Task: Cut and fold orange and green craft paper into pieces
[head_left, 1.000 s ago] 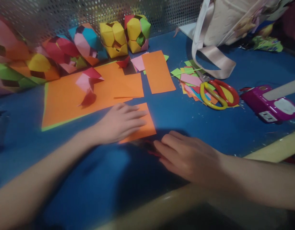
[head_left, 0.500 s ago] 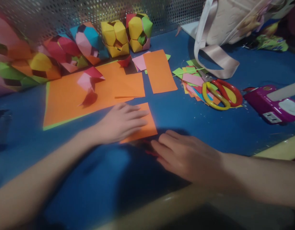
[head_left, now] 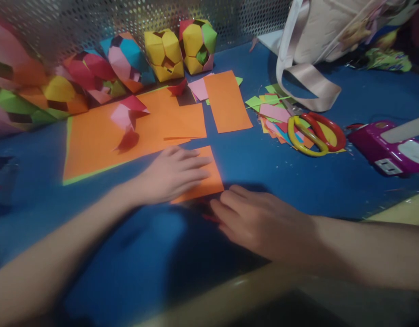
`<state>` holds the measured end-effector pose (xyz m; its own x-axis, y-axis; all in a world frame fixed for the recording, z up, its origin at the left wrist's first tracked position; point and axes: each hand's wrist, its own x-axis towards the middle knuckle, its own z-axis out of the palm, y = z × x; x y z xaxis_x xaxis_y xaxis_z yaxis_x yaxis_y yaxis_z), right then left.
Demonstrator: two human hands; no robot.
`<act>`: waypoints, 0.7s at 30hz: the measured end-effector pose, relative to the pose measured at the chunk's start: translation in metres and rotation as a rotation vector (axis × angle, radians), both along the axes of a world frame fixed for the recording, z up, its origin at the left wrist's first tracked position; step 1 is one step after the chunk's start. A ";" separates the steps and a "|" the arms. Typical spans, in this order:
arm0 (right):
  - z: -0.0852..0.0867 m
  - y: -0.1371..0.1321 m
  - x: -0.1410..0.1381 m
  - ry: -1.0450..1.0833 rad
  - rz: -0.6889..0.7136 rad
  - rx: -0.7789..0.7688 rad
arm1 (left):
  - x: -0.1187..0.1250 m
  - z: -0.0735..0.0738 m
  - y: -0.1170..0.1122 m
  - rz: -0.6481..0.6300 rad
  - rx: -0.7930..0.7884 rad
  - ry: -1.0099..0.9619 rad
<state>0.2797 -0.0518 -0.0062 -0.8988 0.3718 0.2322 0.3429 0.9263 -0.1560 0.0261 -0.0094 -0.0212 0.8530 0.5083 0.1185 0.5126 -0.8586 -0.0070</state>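
Observation:
My left hand point(head_left: 182, 173) lies flat on a small piece of orange paper point(head_left: 214, 176), fingers stretched out and slightly apart, pressing it on the blue tabletop. At the paper's near right corner is my right hand point(head_left: 257, 218), its fingers curled together. A dark reddish sliver point(head_left: 211, 218) shows beside its fingertips, too dim and blurred to name. Just behind my left hand lies a large orange sheet point(head_left: 93, 141) over a green one, with another orange piece point(head_left: 190, 120) on its right end. Folded pink and red paper units point(head_left: 125, 116) rest on that sheet.
Folded paper balls point(head_left: 164, 54) line the mesh wall at the back. An orange rectangle point(head_left: 228, 102) lies behind the hands. To the right are paper scraps point(head_left: 273, 111), scissors point(head_left: 308, 136) with yellow and red handles, a purple device point(head_left: 382, 147) and a bag point(head_left: 328, 32) with a strap.
My right hand has shifted slightly left along the near edge of the orange paper. My left hand stays flat in place.

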 end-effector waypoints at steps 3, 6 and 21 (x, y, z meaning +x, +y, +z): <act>0.001 0.000 -0.002 0.005 -0.003 -0.004 | 0.000 0.000 0.000 0.006 -0.002 0.015; 0.002 0.000 -0.003 0.005 -0.009 -0.017 | 0.000 -0.001 0.000 0.009 -0.005 0.016; 0.000 0.003 -0.005 -0.048 0.083 -0.007 | -0.002 -0.003 0.001 -0.002 0.001 -0.011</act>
